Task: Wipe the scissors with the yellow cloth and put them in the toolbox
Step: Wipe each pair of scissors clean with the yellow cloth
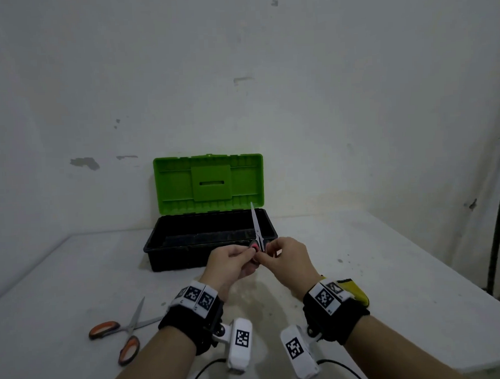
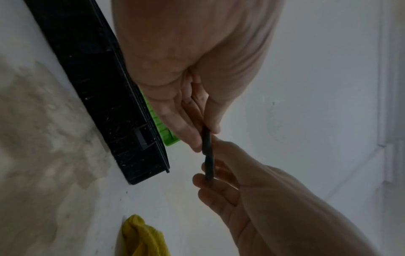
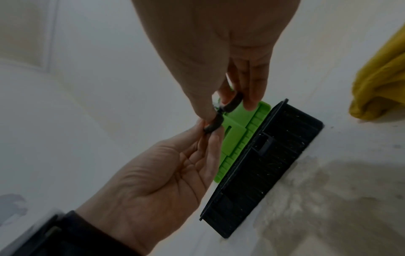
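Room: pale scuffed wall, dim light. White table point(image 1: 389, 269), stained patch near front. Toolbox point(image 1: 211, 242) at back, black tray empty, green lid point(image 1: 208, 184) propped open. Second pair, orange-handled scissors point(image 1: 126, 335), lying open at left. Yellow cloth point(image 2: 142, 237) bunched on table at right, untouched. Held scissors point(image 1: 258, 232): small, light, rigid steel, blades closed, tip up over tray. Left hand point(image 1: 232, 261) and right hand point(image 1: 286, 258) each pinch one handle loop. Blades likely slick, sharp; loops safest hold.
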